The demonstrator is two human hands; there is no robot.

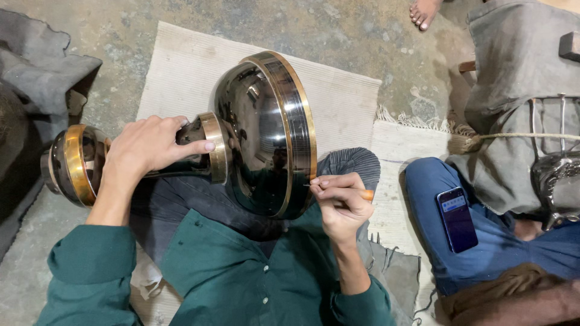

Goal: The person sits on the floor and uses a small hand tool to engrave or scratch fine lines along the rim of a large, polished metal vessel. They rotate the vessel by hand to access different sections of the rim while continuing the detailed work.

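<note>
A large shiny dark metal vessel (260, 130) with brass-coloured bands lies sideways across my lap, its wide round rim toward the right. My left hand (145, 148) grips its narrow dark neck between two brass rings. My right hand (341, 202) is closed on a thin tool with an orange-brown handle (367, 194), whose tip touches the brass edge of the wide rim at its lower right. The vessel's small far end (72, 163) sticks out to the left.
A woven off-white mat (181, 66) covers the concrete floor. Another person's blue-trousered leg with a phone (457, 218) on it is at right. Grey cloth (519, 66), a rope, a bare foot (423, 12) and metal parts (553, 181) lie beyond.
</note>
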